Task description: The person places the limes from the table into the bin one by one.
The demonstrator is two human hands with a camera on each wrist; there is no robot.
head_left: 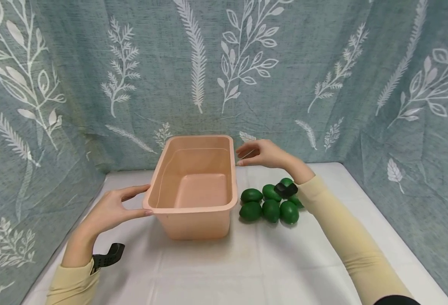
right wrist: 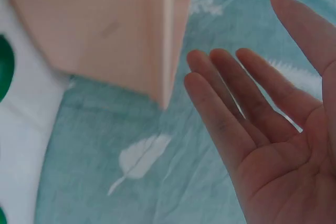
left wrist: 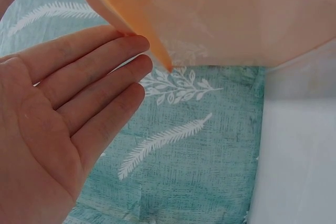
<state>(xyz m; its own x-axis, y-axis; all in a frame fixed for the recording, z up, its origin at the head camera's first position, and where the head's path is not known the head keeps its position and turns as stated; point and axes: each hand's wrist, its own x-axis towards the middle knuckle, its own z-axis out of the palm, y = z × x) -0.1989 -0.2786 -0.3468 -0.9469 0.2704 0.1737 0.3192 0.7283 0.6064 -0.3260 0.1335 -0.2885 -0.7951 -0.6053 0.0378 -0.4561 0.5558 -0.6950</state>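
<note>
A peach-coloured plastic tub (head_left: 195, 222) stands at the middle of the white table, with nothing visible inside it. At its left rim is my left hand (head_left: 111, 209), fingers straight and thumb apart. In the left wrist view the fingertips of that hand (left wrist: 79, 98) meet the rim of the tub (left wrist: 231, 19). My right hand (head_left: 267, 154) hovers off the tub's far right corner, its fingers loosely extended. A gap shows between this hand (right wrist: 268, 129) and the tub (right wrist: 94, 30) in the right wrist view. Neither hand holds anything.
Several dark green, lime-like fruits (head_left: 271, 210) lie in a cluster right of the tub, partly behind the right wrist's black camera (head_left: 286, 190). A teal leaf-patterned cloth (head_left: 208, 84) hangs behind and on both sides of the white-covered table (head_left: 208, 271).
</note>
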